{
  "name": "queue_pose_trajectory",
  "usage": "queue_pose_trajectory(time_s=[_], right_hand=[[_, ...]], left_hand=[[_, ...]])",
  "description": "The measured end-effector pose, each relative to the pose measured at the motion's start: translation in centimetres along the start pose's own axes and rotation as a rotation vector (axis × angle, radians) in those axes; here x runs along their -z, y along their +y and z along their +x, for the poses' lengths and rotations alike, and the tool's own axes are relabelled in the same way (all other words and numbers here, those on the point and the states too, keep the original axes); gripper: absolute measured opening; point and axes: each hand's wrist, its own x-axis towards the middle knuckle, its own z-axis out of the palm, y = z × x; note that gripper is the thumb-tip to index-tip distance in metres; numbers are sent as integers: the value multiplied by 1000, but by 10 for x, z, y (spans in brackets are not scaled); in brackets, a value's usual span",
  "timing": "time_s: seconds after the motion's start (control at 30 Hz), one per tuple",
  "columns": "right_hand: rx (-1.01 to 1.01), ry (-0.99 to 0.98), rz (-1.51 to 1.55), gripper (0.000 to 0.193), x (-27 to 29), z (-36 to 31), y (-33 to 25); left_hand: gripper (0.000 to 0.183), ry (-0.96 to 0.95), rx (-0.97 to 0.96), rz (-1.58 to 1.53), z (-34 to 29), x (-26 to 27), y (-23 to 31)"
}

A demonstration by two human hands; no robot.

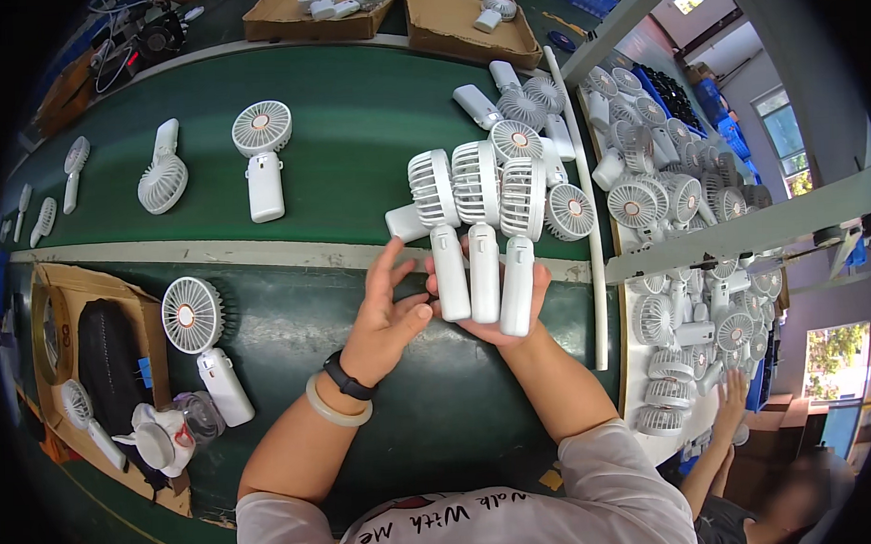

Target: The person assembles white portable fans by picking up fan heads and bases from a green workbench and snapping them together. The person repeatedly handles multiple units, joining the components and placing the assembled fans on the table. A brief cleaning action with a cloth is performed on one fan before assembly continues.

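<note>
Three white handheld fans [482, 270] stand side by side in my right hand [541, 289], their round caged heads pointing away from me. That hand is wrapped round the handles from behind and below, so most of its fingers are hidden. Just left of the handles is my left hand [395, 310], open with its fingers apart and nothing in it. Beyond the held fans, several more white fans [521, 106] lie in a loose heap on the green belt, partly covered by them.
Single fans [266, 187] lie along the green belt [353, 112]. At left, another fan [224, 385] lies beside a cardboard tray [149, 311]. A white rod [598, 295] borders the right side, before a table piled with fans [682, 201]. A co-worker's hand [733, 401] reaches there.
</note>
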Motion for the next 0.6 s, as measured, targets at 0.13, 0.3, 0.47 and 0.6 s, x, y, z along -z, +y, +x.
queue_pose_trajectory(time_s=[0.13, 0.3, 0.47, 0.6], right_hand=[[-70, -96, 61, 90, 5, 0, 2], [-103, -113, 91, 96, 8, 0, 5], [-98, -102, -24, 96, 11, 0, 6], [-168, 127, -295, 99, 3, -7, 6]], left_hand=[[83, -112, 20, -70, -3, -1, -8], [88, -119, 20, -132, -2, -2, -5], [88, -120, 5, -103, -3, -1, -4], [65, 32, 19, -41, -7, -3, -3]])
